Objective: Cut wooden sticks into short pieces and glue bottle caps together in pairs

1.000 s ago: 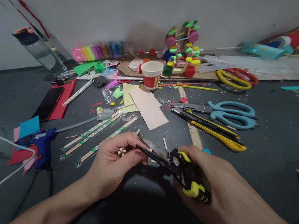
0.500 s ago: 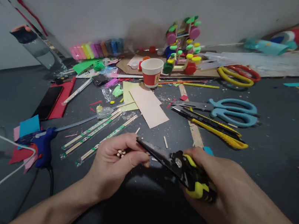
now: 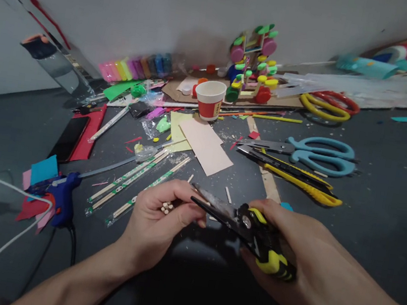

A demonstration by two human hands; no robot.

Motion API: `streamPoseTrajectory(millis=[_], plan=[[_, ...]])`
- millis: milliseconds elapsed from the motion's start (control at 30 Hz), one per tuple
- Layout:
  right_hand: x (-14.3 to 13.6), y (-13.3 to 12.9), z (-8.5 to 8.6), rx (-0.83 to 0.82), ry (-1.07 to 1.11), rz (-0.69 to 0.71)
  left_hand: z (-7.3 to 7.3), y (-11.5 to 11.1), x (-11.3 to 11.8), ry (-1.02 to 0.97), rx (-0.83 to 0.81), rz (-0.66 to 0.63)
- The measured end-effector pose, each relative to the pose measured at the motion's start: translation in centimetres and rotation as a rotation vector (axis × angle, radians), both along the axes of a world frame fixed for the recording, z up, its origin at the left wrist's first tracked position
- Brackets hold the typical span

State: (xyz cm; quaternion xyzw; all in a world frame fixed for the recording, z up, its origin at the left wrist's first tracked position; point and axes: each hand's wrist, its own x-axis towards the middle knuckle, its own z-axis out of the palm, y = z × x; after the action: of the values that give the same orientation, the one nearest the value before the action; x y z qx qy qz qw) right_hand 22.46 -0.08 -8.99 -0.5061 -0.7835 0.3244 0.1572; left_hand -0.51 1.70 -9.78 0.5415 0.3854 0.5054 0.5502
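Note:
My left hand (image 3: 162, 223) is closed around a small bundle of thin wooden sticks (image 3: 166, 207), whose cut ends show between thumb and fingers. Black and yellow cutters (image 3: 246, 225) are gripped in my right hand (image 3: 286, 236). Their blades are slightly parted and lie beside the left fingertips; what is between them is hard to make out. Short stick pieces (image 3: 228, 195) lie just beyond the blades. Left of them are wrapped chopsticks (image 3: 132, 182). A pink paper strip (image 3: 207, 148) and a red and white paper cup (image 3: 210, 103) stand farther back.
At the left are a blue glue gun (image 3: 64, 200) with its cable, a phone (image 3: 70, 137) and a bottle (image 3: 57, 67). Blue scissors (image 3: 321, 155) and yellow cutter knives (image 3: 298, 182) lie at the right. Colourful wheeled models (image 3: 254, 68) stand near the wall.
The cutter blades have opened a little at the left fingertips. Both hands keep their holds, and the whole view has shifted slightly.

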Motion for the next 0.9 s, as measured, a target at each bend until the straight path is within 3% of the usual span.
streamPoseTrajectory(millis=[633, 733, 900], plan=[[-0.07, 0.17, 0.43, 0.012, 0.041, -0.023, 0.04, 0.02, 0.06, -0.005, -0.068, 0.002], [-0.13, 0.38, 0.53, 0.01, 0.056, -0.052, 0.01, 0.27, 0.01, -0.049, -0.156, -0.015], [-0.13, 0.48, 0.34, 0.028, 0.065, -0.061, 0.47, 0.62, 0.07, -0.331, -0.484, -0.114]])
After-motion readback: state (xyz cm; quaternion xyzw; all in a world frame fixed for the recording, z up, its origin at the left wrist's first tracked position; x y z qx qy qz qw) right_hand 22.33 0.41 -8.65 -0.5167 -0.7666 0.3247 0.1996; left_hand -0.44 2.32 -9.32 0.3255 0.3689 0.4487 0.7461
